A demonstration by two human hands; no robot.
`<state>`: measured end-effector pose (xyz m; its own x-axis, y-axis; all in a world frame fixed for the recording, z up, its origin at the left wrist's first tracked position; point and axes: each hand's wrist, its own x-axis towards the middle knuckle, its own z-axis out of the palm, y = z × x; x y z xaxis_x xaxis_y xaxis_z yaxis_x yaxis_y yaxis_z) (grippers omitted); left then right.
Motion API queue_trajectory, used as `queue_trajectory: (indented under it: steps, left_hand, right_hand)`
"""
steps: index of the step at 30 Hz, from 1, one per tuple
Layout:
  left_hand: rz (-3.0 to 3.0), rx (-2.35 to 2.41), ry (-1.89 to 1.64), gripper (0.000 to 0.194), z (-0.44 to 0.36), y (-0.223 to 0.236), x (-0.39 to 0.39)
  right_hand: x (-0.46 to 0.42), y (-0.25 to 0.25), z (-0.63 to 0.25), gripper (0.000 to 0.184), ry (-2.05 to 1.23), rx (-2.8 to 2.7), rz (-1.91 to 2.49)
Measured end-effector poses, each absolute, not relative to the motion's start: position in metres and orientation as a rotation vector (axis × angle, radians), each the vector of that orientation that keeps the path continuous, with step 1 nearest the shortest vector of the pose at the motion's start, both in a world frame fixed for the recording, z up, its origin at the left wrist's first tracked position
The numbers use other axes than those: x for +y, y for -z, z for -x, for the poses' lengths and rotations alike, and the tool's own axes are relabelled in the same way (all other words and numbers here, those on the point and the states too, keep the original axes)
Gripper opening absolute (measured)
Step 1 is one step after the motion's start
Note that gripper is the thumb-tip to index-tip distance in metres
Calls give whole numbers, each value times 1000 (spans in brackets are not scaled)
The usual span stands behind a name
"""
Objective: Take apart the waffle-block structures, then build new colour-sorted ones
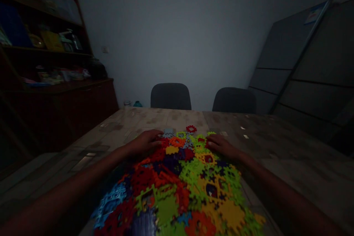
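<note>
A large heap of colourful plastic gear-like building pieces (167,206) covers the near middle of the table, in red, green, yellow, orange, blue and purple. At the heap's far left edge my left hand (146,142) lies with thumb and fingers apart, beside a grey piece (168,132) and red pieces (158,153). My right hand (222,145) rests at the far right edge, its fingers stretched over green pieces (199,141). Neither hand appears to grip a piece. A red ring-shaped gear (191,129) lies just beyond the heap, between the hands.
The patterned table (279,143) extends to both sides and beyond the heap. Two dark chairs (170,96) stand at its far side, before a pale wall. Loaded shelves (47,49) are on the left, and grey panels (287,51) on the right. The room is dim.
</note>
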<state>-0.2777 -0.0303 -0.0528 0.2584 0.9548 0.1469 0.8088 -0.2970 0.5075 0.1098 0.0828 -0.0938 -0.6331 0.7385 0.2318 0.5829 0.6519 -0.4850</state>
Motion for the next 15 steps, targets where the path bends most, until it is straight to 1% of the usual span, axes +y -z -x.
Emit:
queue_trajectory:
  steps: [4,6,8,10,12,14,15]
  left_hand:
    - [-2339,1520,-621,52,257,26,-86]
    - [-2411,1460,-611,46,254,17,-131]
    - [-2638,1420,-648,42,253,17,-181]
    - [-2764,1484,-653,50,249,31,-232]
    - [-2852,1539,-738,54,239,55,-274]
    - [-3025,1443,-739,46,223,80,-303]
    - [-3099,1444,-691,45,214,90,-311]
  right_hand:
    - [58,71,-127,64,-521,-2379,1055]
    - [36,62,-152,67,-523,-2339,1091]
    - [3,62,-181,66,-526,-2307,1135]
    - [-40,74,-208,62,-476,-2236,1221]
    - [-86,94,-225,56,-424,-2201,1308]
    - [-126,115,-230,55,-340,-2188,1353]
    - [-141,124,-228,56,-297,-2220,1340]
